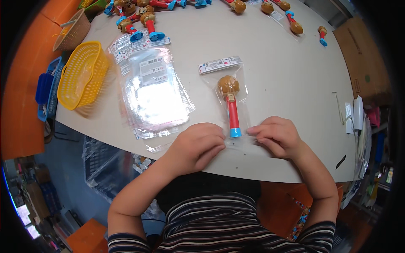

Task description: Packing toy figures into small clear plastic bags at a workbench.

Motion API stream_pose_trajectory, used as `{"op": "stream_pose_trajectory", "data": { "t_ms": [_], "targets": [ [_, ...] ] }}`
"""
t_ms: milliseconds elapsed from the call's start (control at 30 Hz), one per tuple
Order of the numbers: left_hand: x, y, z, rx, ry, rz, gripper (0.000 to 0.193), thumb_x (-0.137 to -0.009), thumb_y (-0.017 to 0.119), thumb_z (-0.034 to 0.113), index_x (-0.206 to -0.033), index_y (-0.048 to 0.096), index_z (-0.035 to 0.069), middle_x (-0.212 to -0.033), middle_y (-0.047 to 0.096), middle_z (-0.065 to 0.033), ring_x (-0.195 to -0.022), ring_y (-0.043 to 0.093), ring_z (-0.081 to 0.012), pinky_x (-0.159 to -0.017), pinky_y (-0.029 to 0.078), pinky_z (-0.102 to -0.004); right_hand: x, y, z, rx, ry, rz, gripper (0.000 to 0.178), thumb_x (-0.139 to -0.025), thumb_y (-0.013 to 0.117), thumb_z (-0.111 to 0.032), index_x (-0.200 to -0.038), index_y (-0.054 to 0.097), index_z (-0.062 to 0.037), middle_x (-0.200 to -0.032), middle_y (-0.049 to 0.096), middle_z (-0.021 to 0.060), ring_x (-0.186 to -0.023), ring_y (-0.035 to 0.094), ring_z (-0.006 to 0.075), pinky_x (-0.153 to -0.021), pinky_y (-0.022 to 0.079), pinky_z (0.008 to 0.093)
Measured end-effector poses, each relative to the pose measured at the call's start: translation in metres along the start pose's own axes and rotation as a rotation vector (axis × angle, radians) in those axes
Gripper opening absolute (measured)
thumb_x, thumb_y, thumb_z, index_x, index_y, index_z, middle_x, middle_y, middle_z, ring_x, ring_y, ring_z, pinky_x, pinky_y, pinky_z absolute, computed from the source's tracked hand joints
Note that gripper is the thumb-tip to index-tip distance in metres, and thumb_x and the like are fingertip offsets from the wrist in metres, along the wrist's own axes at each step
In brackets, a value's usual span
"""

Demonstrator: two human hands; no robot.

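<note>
A clear plastic bag (245, 95) with a printed white header lies on the table in front of me. Inside it is a toy figure (233, 114) with a round brown head, a red stick-like body and a blue base. My left hand (201, 145) pinches the bag's lower left corner, just beside the blue base. At the lower right corner, the fingers of my right hand (278, 135) are closed on the same bag. To the left lies a stack of flat clear bags (156, 97) with printed headers, shining with glare.
Several similar toy figures (148, 26) are piled at the far left, with more along the back, one a bagged figure (295, 26). A yellow basket (83, 76), a tan basket (76, 30) and a blue basket (54, 86) stand left. A cardboard box (363, 63) is at right.
</note>
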State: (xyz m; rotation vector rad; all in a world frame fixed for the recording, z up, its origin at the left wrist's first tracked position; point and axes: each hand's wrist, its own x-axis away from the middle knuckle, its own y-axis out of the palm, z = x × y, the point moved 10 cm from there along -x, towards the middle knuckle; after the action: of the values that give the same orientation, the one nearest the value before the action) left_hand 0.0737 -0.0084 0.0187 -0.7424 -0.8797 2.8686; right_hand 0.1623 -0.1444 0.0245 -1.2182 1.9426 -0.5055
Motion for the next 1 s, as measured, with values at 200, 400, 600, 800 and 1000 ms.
{"op": "stream_pose_trajectory", "data": {
  "t_ms": [200, 400, 600, 800, 1000],
  "targets": [
    [0.007, -0.007, -0.012, 0.102, -0.266, 0.093, 0.003, -0.086, 0.067, 0.003, -0.086, 0.064, 0.001, -0.092, 0.067, -0.0099, -0.089, 0.064, -0.0266, -0.08, 0.049, -0.0353, -0.001, 0.005, 0.017, -0.124, 0.279, -0.059, 0.001, -0.086, 0.065, -0.004, -0.087, 0.066, -0.0031, -0.084, 0.07, 0.0087, -0.071, 0.062, 0.0212, -0.062, 0.05, 0.0286],
    [0.007, -0.004, -0.02, 0.034, -0.413, 0.14, 0.01, -0.09, 0.06, 0.006, -0.082, 0.06, 0.0, -0.083, 0.061, -0.0106, -0.082, 0.057, -0.0274, -0.076, 0.044, -0.0363, 0.007, 0.015, 0.033, -0.261, 0.735, -0.191, 0.014, -0.093, 0.063, -0.013, -0.087, 0.065, -0.0001, -0.068, 0.06, 0.0026, -0.063, 0.055, 0.01, -0.058, 0.044, 0.025],
    [0.001, 0.002, -0.021, -0.059, -0.45, 0.125, 0.014, -0.089, 0.06, 0.008, -0.078, 0.057, 0.001, -0.08, 0.056, -0.0126, -0.08, 0.055, -0.0312, -0.073, 0.044, -0.0384, 0.019, 0.024, 0.043, -0.44, 0.996, -0.184, 0.024, -0.093, 0.065, -0.018, -0.079, 0.061, 0.0001, -0.059, 0.056, -0.0009, -0.053, 0.048, 0.0051, -0.05, 0.039, 0.0232],
    [0.0, -0.007, -0.02, -0.047, -0.586, 0.265, 0.018, -0.089, 0.066, 0.007, -0.102, 0.056, -0.001, -0.085, 0.061, -0.0113, -0.071, 0.06, -0.0199, -0.065, 0.05, -0.0311, 0.019, 0.016, 0.048, -0.267, 1.012, -0.085, 0.028, -0.091, 0.07, -0.023, -0.082, 0.059, 0.0004, -0.055, 0.057, 0.0014, -0.049, 0.049, 0.0067, -0.047, 0.038, 0.0242],
    [0.008, 0.003, -0.039, 0.258, -0.81, 0.385, 0.072, -0.088, 0.072, 0.008, -0.142, 0.026, -0.002, -0.092, 0.064, -0.0133, -0.078, 0.066, -0.0175, -0.068, 0.055, -0.0278, 0.013, 0.027, 0.043, -0.379, 1.056, -0.024, 0.019, -0.093, 0.068, -0.018, -0.092, 0.059, -0.0008, -0.055, 0.057, 0.0, -0.046, 0.051, 0.0054, -0.043, 0.035, 0.0214]
  ]
}}
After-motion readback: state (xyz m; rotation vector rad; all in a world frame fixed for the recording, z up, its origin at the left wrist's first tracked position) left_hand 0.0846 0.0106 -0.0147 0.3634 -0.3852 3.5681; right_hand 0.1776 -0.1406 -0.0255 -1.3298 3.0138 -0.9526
